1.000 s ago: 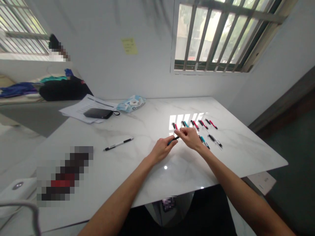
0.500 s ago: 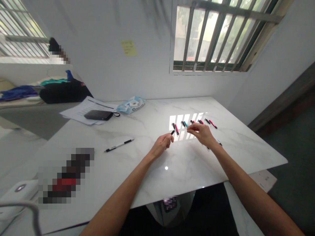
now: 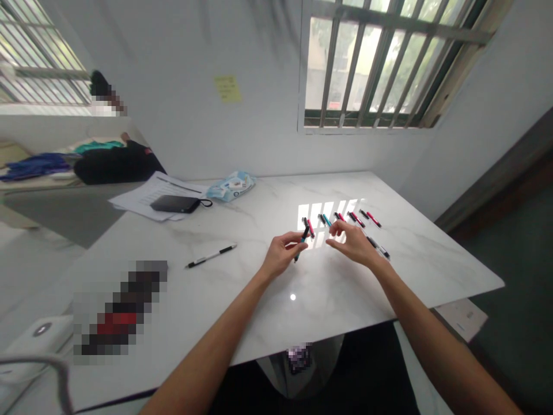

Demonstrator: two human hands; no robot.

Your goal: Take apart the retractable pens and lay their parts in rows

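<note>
My left hand (image 3: 283, 252) pinches a black and teal pen (image 3: 305, 234) between thumb and fingertips, tilted above the table. To its right, my right hand (image 3: 353, 244) has thumb and fingers apart with nothing visible between them. Just beyond the hands lies a row of pen parts: a red piece (image 3: 310, 229) beside a black one, a teal piece (image 3: 327, 220) beside a black one, and several more red and black pieces, the rightmost red one (image 3: 374, 219) lying apart. Behind my right wrist, black and clear pen pieces (image 3: 380, 249) are partly hidden by the arm.
A white and black pen (image 3: 211, 256) lies left of my hands on the marble-patterned table (image 3: 242, 311). Farther back are papers (image 3: 133, 199), a black pouch (image 3: 176, 203) and a blue-white packet (image 3: 232, 186). A blurred dark item and a white device stand at the left.
My left hand has turned, so more of the pen in it shows, now more upright. The fingers of my right hand have spread apart, and that hand has shifted slightly.
</note>
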